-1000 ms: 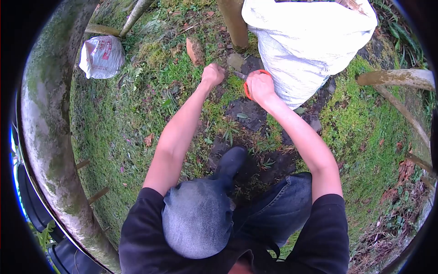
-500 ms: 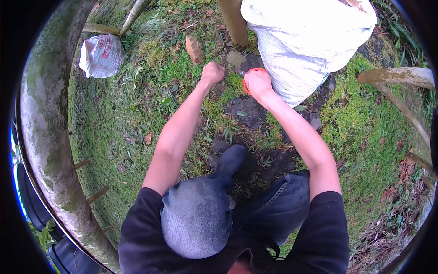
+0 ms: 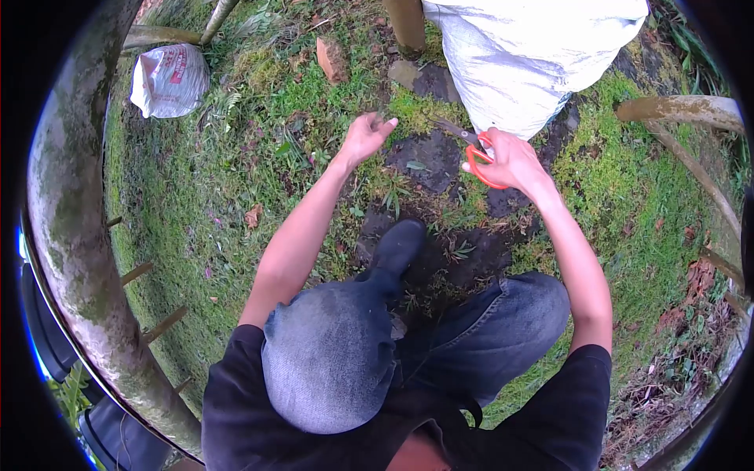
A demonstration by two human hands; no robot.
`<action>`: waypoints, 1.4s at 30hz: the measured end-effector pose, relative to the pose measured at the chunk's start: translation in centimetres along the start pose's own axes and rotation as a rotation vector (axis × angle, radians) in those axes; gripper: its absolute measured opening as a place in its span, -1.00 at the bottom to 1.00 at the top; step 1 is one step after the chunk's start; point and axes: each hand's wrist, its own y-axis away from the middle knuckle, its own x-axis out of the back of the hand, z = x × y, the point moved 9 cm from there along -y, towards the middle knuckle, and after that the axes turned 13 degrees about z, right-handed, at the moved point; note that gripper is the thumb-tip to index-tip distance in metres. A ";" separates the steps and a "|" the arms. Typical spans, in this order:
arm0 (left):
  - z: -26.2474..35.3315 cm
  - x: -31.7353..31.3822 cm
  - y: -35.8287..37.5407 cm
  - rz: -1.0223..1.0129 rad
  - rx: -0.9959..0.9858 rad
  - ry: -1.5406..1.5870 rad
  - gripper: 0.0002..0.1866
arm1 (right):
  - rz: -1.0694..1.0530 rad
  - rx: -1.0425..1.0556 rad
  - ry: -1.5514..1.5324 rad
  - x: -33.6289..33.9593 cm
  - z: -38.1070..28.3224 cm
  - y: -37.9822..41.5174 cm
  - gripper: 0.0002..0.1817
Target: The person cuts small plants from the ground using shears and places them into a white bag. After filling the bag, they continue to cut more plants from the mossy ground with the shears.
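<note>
My right hand (image 3: 510, 159) grips orange-handled scissors (image 3: 476, 154), blades pointing up-left toward a large white woven sack (image 3: 534, 55). My left hand (image 3: 365, 137) hovers over the mossy ground with fingers loosely spread, pinching something small and dark at the fingertips; what it is I cannot tell. Both hands are above a dark flat stone (image 3: 428, 161). I crouch, with my left knee (image 3: 330, 353) in jeans and a black shoe (image 3: 397, 247) below the hands.
A small white printed bag (image 3: 169, 78) lies at the upper left. A mossy curved trunk (image 3: 71, 204) runs down the left side. A post (image 3: 407, 23) stands beside the sack. A brick-like stone (image 3: 331, 59) lies on the grass. Mossy branches (image 3: 683, 114) cross at the right.
Both hands came back from the base of the sack toward me. The right hand moved right with the scissors, and the left hand went from a fist to loosely spread fingers.
</note>
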 end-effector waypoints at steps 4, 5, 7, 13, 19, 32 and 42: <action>0.4 0.4 3.3 -0.031 -0.110 -0.053 -0.55 | -0.077 -0.146 -0.125 -2.9 2.7 3.9 -0.14; 0.8 0.4 4.5 -0.091 -0.158 -0.111 -0.56 | -0.072 -0.146 -0.159 -3.4 2.7 4.7 -0.11; 1.3 -0.1 7.4 -0.204 -0.258 -0.207 -0.50 | -0.050 -0.143 -0.199 -5.0 3.2 5.5 -0.08; 1.3 -3.1 12.1 -0.231 -0.556 -0.371 -0.33 | -0.056 -0.235 -0.245 -6.8 1.8 6.7 -0.09; -1.0 -2.8 10.8 -0.076 -0.600 -0.319 -0.68 | -0.089 -0.208 -0.211 -7.6 1.1 6.9 -0.16; -3.6 -2.8 8.9 -0.008 -0.376 -0.453 -0.72 | 0.083 0.227 0.040 -9.9 -2.7 7.7 -0.48; -4.8 -3.3 7.3 -0.235 -0.083 -0.481 -0.58 | 0.140 0.372 0.136 -13.3 -5.3 6.5 -0.60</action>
